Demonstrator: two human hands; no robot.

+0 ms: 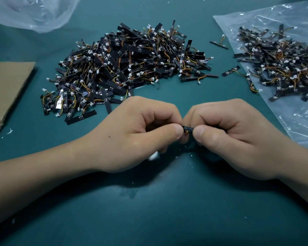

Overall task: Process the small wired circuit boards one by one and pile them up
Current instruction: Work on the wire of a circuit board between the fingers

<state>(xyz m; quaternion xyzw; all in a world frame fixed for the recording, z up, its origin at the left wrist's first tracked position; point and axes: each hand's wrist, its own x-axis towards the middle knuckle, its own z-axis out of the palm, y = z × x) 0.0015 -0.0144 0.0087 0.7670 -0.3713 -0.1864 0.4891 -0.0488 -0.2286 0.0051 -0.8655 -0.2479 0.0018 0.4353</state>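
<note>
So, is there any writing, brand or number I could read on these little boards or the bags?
Nothing here can be read.
On the circuit board pinched between the left hand and right hand: faint pale print, too blurred to read.
On the pile of circuit boards: small white marks, too small to read.
On the plastic bag and cardboard: no text visible.

You get dim, soft footage: glare on the plastic bag [292,121], dark shadow on the tabletop [149,210] left of it.
</note>
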